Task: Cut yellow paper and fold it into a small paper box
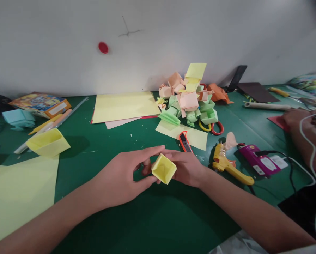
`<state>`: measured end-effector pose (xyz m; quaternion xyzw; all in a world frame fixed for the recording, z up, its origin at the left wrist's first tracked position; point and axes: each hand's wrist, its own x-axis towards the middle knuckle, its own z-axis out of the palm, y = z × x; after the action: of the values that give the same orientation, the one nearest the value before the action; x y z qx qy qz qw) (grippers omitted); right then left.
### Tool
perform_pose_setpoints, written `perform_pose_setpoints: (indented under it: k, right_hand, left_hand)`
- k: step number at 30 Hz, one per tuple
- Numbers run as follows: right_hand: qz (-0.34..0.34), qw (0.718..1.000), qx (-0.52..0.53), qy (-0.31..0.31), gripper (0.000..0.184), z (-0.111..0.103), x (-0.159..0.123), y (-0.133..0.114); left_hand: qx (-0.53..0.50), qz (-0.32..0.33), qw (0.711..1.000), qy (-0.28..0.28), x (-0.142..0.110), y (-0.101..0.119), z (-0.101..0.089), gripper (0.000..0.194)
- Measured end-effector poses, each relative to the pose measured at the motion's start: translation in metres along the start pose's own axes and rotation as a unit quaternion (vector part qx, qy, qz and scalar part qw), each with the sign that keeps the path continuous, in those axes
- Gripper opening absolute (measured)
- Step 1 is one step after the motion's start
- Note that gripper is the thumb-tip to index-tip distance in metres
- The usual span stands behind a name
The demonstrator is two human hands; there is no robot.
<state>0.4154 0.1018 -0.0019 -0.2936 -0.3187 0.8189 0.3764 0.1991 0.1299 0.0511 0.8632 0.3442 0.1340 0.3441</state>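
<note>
Between my two hands is a small yellow folded paper box [163,170], its square open end facing up toward me. My left hand [126,174] pinches its left side with thumb and fingers. My right hand [187,165] is closed on the far right side of it, with some fingertips hidden behind the paper. Just beyond my right hand lies an orange-red box cutter [184,141], next to a pale yellow paper sheet [197,135]. A larger yellow folded paper piece [48,143] stands to the left.
A heap of pink and green folded paper pieces [188,102] sits at the back. On the right are a yellow glue gun [230,167], a purple power strip [261,160] with cables and another person's hand [301,132]. Yellow sheets [126,104] lie near the wall.
</note>
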Motion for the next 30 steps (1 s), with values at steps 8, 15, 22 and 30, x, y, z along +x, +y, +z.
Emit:
perform_pose_setpoints:
  k: [8,15,22,30]
  right_hand:
    - [-0.028,0.998,-0.051,-0.025,0.043,-0.001,0.002,0.006]
    - [-0.117,0.990,-0.084,-0.003,0.047,-0.003,-0.003,0.003]
    - [-0.114,0.985,-0.120,0.044,0.044,-0.001,-0.003,0.001]
    - [-0.098,0.977,-0.182,0.060,0.049,0.001,0.001,0.008]
  left_hand:
    - [0.036,0.006,0.999,0.036,0.001,-0.002,0.003,0.044]
    - [0.061,0.001,0.991,0.118,0.003,-0.009,0.007,0.043]
    - [0.055,0.009,0.993,0.104,0.001,-0.014,0.011,0.053]
    - [0.125,-0.073,0.981,0.126,0.008,-0.018,0.014,0.024]
